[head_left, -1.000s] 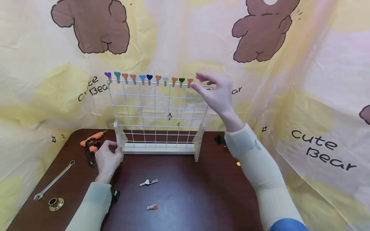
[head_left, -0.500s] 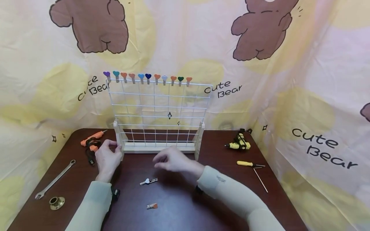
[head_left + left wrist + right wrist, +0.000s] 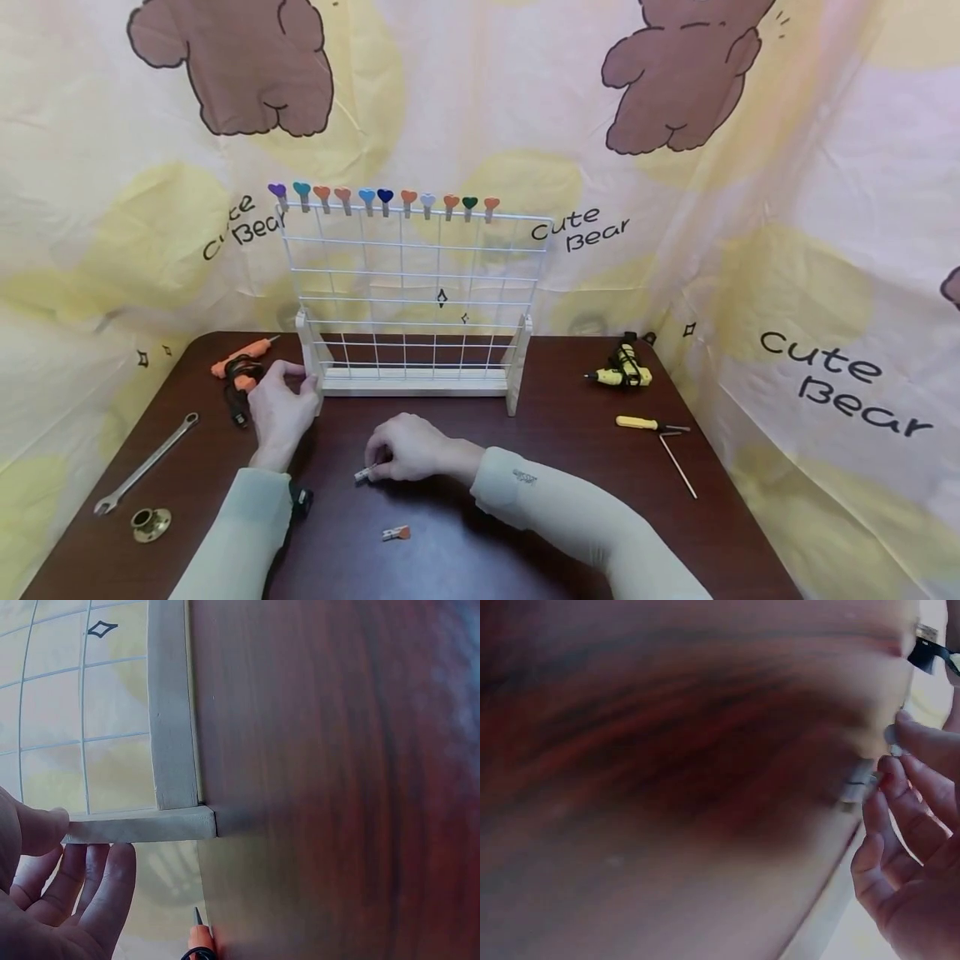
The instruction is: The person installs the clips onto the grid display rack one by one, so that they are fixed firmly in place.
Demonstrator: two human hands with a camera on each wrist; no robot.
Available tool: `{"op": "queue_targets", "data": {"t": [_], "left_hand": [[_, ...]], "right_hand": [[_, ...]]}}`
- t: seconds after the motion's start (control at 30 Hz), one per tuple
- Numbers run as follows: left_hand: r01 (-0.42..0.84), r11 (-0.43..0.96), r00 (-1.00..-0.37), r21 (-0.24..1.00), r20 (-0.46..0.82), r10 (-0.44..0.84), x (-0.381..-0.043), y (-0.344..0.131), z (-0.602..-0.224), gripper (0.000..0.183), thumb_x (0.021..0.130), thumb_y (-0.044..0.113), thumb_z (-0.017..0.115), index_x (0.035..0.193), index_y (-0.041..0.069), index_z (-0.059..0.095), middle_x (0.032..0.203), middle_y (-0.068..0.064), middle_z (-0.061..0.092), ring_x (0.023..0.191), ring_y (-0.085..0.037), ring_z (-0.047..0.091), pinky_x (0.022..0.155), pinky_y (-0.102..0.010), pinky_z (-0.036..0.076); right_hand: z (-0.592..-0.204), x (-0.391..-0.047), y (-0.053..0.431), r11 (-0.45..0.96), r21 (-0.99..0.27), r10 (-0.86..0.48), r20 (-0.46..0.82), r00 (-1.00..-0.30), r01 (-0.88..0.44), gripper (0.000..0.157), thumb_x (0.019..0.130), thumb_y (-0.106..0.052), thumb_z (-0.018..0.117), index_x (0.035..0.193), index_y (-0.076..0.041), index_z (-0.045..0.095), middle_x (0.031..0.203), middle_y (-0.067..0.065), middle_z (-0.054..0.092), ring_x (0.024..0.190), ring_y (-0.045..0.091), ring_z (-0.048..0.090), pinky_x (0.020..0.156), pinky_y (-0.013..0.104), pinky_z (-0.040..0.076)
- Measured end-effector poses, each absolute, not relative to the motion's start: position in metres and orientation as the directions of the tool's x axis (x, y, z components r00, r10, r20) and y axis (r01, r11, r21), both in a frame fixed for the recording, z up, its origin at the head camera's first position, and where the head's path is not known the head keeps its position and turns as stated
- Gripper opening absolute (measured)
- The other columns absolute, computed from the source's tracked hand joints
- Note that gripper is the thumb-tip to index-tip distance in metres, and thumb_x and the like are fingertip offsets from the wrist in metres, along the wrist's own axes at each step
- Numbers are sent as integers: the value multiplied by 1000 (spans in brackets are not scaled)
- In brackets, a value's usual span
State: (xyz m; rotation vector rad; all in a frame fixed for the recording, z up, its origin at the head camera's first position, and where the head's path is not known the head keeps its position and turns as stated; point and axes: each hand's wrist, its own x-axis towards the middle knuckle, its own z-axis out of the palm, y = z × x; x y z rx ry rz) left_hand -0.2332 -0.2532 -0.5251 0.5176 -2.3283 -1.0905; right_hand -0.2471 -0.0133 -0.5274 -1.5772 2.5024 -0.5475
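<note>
A white wire grid rack (image 3: 422,298) stands upright on a wooden base (image 3: 416,382). A row of heart-topped clothespins (image 3: 385,198) in several colours lines its top wire. My left hand (image 3: 283,414) holds the rack's left wooden leg (image 3: 142,826), thumb on one side and fingers on the other in the left wrist view. Low over the table in front of the rack, my right hand (image 3: 411,447) pinches a small wooden clothespin (image 3: 363,475), its heart covered by the fingers in the head view. Nearer to me lies another clothespin with an orange heart (image 3: 403,532).
At left on the table (image 3: 480,508) are an orange corded tool (image 3: 242,358), a wrench (image 3: 146,464) and a brass flange (image 3: 152,525). At right lie a yellow corded tool (image 3: 624,373), a yellow-handled screwdriver (image 3: 637,423) and a hex key (image 3: 677,467). A bear-print curtain (image 3: 832,250) surrounds the table.
My right hand has come down from the right end of the rack's top wire to the table and taken hold of the white-heart clothespin. The left hand has stayed on the leg.
</note>
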Motion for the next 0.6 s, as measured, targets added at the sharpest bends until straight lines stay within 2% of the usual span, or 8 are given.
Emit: {"op": "queue_targets", "data": {"t": [0.07,0.17,0.27,0.37,0.43,0.5,0.6], "left_hand": [[-121,604,-795,788,288,-534,-234,-254,-525,24,98,23,72,113,5,70,109,-23,75,96,-42,66,76,-50,47],[-113,604,-793,789,294,-533,-234,-254,-526,24,97,22,72,113,5,70,108,-24,75,97,-43,66,77,-51,47],[-114,599,-792,793,291,-536,-234,-253,-526,24,97,23,73,112,5,70,108,-23,76,98,-43,66,79,-51,47],[-129,588,-796,798,271,-542,-234,-254,-525,24,97,23,73,113,5,70,109,-23,76,99,-42,66,81,-52,47],[-136,586,-802,799,258,-539,-233,-254,-524,25,98,23,72,114,5,70,110,-22,76,100,-42,66,82,-52,47],[-134,585,-803,800,258,-538,-233,-254,-524,25,98,23,72,115,5,70,111,-23,76,101,-42,66,82,-53,47],[-114,592,-795,798,284,-536,-233,-253,-523,24,97,21,73,113,4,70,109,-24,76,100,-43,66,83,-55,47]], "right_hand": [[-515,-249,-9,361,-466,-878,122,-462,-808,5,92,-27,83,94,-25,80,83,-24,69,75,-14,60,71,8,48],[-484,-255,8,301,-602,-832,213,-513,-739,6,93,-20,83,97,-18,79,84,-17,74,74,-8,66,71,15,55],[-446,-267,33,231,-674,-750,336,-570,-702,9,92,-14,84,100,-13,80,88,-8,79,75,1,70,69,22,58],[-401,-281,64,187,-702,-649,437,-623,-687,14,95,-7,79,109,-5,81,97,2,81,79,7,72,68,24,58],[-367,-291,85,150,-676,-585,527,-616,-722,18,96,0,75,114,0,79,101,8,81,79,11,72,66,24,56],[-331,-300,103,159,-597,-526,623,-579,-786,20,96,5,72,115,3,78,100,14,79,78,16,70,64,24,55],[-280,-313,122,265,-432,-444,739,-507,-862,17,94,7,73,109,2,80,94,14,75,76,20,66,62,24,54]]}}
